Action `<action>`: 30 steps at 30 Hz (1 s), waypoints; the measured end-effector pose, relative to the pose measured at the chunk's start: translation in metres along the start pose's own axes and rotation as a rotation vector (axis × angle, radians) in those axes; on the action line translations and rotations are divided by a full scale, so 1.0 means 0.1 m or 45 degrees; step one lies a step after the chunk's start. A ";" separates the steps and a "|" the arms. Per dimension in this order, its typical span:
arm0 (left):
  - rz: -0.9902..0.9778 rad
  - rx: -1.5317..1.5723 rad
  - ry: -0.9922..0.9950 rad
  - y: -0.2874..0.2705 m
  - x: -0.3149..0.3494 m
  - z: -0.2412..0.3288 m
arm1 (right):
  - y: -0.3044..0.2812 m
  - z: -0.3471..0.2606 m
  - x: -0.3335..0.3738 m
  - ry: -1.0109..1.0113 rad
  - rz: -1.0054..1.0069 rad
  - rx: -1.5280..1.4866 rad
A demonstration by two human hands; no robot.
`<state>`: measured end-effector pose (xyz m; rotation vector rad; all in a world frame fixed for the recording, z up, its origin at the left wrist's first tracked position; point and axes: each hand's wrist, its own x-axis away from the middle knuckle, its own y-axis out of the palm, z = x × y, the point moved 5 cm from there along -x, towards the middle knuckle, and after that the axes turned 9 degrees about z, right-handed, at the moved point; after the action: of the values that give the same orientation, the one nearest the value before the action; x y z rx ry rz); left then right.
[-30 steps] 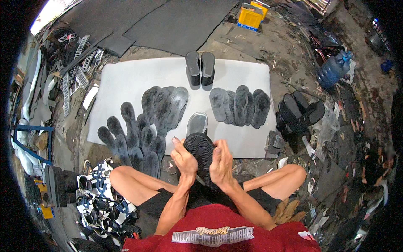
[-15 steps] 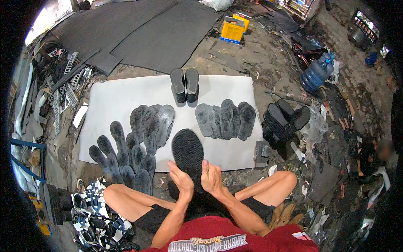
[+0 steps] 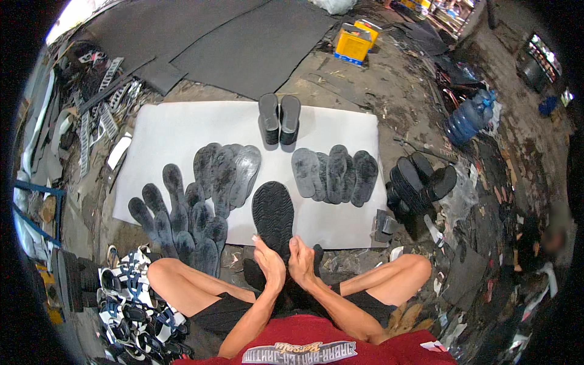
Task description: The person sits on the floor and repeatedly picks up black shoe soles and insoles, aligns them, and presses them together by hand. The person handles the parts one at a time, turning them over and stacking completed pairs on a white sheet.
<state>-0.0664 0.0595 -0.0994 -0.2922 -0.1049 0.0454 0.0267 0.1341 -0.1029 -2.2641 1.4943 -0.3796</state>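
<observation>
Between my two hands stands a black shoe sole (image 3: 272,210), its wavy tread facing me and its rounded end pointing away. My left hand (image 3: 269,264) presses against the sole's lower left edge, and my right hand (image 3: 302,263) grips the lower right edge with the thumb up. The sole's near end is hidden between the hands. Beyond it lies a white sheet (image 3: 316,234). Grey-black insoles (image 3: 222,179) are fanned out on its left side, with another fan of insoles (image 3: 337,173) on the right. At the far edge sits a pair of stacked soles (image 3: 279,118).
Left of the sheet's near corner, more dark insoles (image 3: 176,225) spread out. White and black sandal straps (image 3: 140,304) pile by my left knee. Stacked black soles (image 3: 420,179) rest to the right, near a blue water jug (image 3: 468,118). Yellow boxes (image 3: 354,44) and dark rubber sheets (image 3: 243,52) lie farther off.
The sole has come slightly nearer to me, and my hands have drawn closer together around its lower end. The whole view has shifted and tilted a little.
</observation>
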 end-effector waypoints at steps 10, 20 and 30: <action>-0.593 -0.473 0.464 0.40 -0.50 -0.07 | 0.19 -0.16 -0.82 0.186 -0.746 -0.424; -0.316 -0.253 -0.018 0.19 -1.07 -0.58 | 0.84 -0.75 -4.92 -1.168 -0.296 0.450; -0.273 -0.247 -0.120 -0.01 -1.12 -0.95 | 1.57 -0.13 -5.80 -0.915 -0.249 0.848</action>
<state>-0.1675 0.0245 -0.2001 -0.4709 -0.2342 -0.1650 -0.3337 0.6107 -0.1691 -1.7212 0.6500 -0.0684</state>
